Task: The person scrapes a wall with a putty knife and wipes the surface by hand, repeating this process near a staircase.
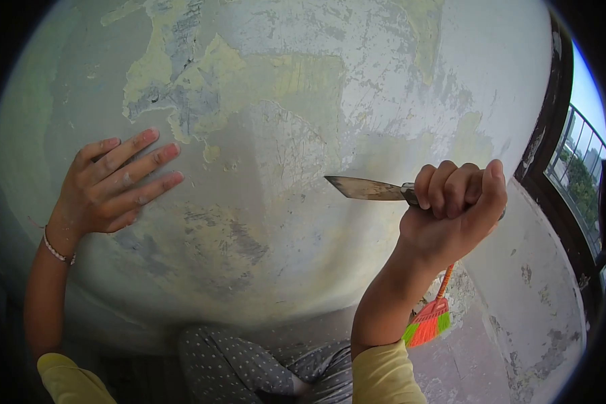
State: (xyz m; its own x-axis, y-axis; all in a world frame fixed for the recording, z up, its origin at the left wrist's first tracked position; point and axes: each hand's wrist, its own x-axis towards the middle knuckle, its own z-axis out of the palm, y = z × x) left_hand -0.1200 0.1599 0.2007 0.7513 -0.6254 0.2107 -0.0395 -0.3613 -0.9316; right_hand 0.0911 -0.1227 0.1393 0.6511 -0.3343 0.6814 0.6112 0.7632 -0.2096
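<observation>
My right hand (pixel 459 202) is wrapped round the handle of a knife (pixel 370 188). Its stained, slant-tipped blade points left across the wall (pixel 384 87), whose paint is patchy and flaking. At the left, my left hand (pixel 118 182) is held up against the wall with its fingers spread and nothing in them. White dust marks its fingers. Just right of those fingertips, pale yellow and grey patches show where layers have come off. A beaded bracelet (pixel 57 247) circles the left wrist.
Below my right forearm, a broom (pixel 429 323) with orange and green bristles stands on the floor. A dark-framed window (pixel 576 161) with a railing outside is at the far right. My legs in dotted trousers (pixel 239 370) are folded at the bottom.
</observation>
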